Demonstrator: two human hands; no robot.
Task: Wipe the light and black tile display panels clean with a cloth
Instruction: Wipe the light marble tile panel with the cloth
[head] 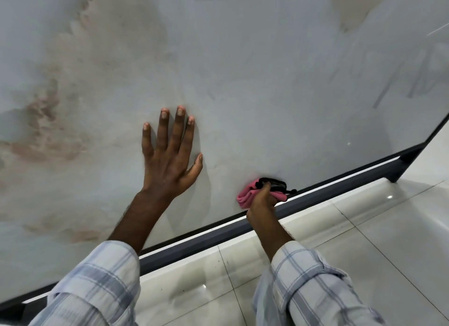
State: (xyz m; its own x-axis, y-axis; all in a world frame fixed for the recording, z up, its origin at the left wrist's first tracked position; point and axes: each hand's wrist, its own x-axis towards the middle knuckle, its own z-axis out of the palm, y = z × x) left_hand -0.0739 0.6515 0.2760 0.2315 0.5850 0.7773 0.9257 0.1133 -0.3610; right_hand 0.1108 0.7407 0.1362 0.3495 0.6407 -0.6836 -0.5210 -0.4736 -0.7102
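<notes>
Fingers [181, 121] of the left hand [170, 163] lie spread and flat against the light tile panel [243, 70]. Right hand [263, 199] grips a bunched pink cloth [245, 197] with black trim against the panel's lower edge, its long axis running along the dark frame rail [218, 233] above the glossy floor tiles [364, 228].

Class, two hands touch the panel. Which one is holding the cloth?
The right hand, curled round the pink cloth at the lower edge of the light panel. The left hand holds nothing; it rests flat on the panel with fingers spread.
</notes>
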